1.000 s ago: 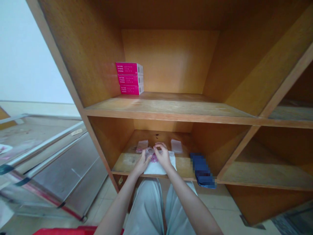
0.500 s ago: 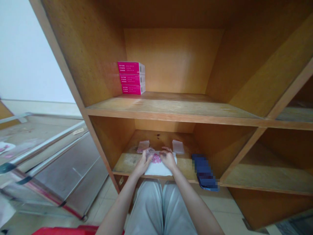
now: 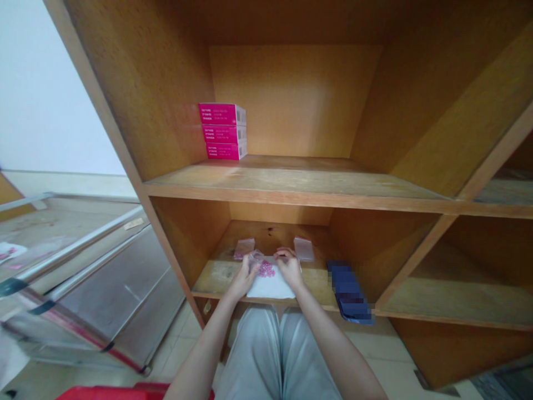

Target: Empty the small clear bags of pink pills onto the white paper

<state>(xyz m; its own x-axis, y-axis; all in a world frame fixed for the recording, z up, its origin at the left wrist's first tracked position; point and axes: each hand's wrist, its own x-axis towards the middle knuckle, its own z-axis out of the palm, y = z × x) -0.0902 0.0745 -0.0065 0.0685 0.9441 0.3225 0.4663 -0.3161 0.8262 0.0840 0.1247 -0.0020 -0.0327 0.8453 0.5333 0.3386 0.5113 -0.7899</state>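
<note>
On the lower shelf a white sheet (image 3: 270, 288) lies near the front edge, with a small heap of pink round pieces (image 3: 266, 269) on its upper part. My left hand (image 3: 246, 276) is at the heap's left side, closed on a small clear plastic bag (image 3: 255, 256). To the right of the heap is my right hand (image 3: 290, 270), resting low over the sheet with bent fingers drawn together; what they hold, if anything, is too small to make out. Another clear bag (image 3: 245, 248) with pink pieces in it lies behind my left hand. A flat clear bag (image 3: 303, 249) lies behind my right hand.
Three stacked pink boxes (image 3: 223, 132) stand at the left of the upper shelf (image 3: 291, 180). A dark blue flat object (image 3: 350, 291), partly blurred, overhangs the lower shelf's front edge. Left of the cabinet is a metal-framed rack (image 3: 100, 250). Something red (image 3: 112, 392) shows below.
My right hand has moved slightly right, away from the heap, uncovering more of the pink pieces, which look more spread out. My left hand stays with the bag.
</note>
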